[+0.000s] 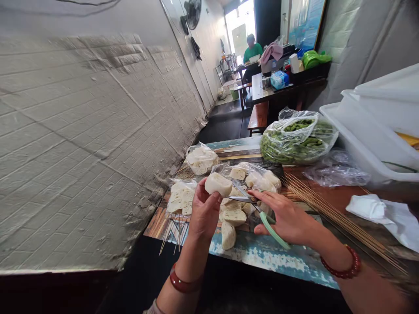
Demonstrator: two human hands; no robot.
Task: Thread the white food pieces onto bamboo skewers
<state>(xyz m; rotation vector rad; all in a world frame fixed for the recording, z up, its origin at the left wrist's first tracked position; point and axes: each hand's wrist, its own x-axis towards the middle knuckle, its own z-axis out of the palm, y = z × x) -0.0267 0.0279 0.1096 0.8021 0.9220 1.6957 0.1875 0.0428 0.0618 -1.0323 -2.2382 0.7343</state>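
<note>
My left hand (207, 208) pinches a pale steamed bun (218, 184) between thumb and fingers, raised over the table. In my right hand (283, 213) is a pair of scissors (269, 227) with light green handles, its blades parted and pointing left, close to the bun. Under my hands lie several cut bun pieces (233, 216), one of them near the table's front edge (228, 235). Just behind them more buns sit in a clear plastic bag (262, 174). Flat pale slices on thin sticks (181, 197) rest left of my left hand.
Another bag of pale pieces (201, 158) stands by the brick-patterned wall (81, 104). A bag of green pods (296, 139), bamboo skewers (337, 213), white tissue (368, 208) and white plastic tubs (363, 131) occupy the right side. A person in green (252, 51) sits far back.
</note>
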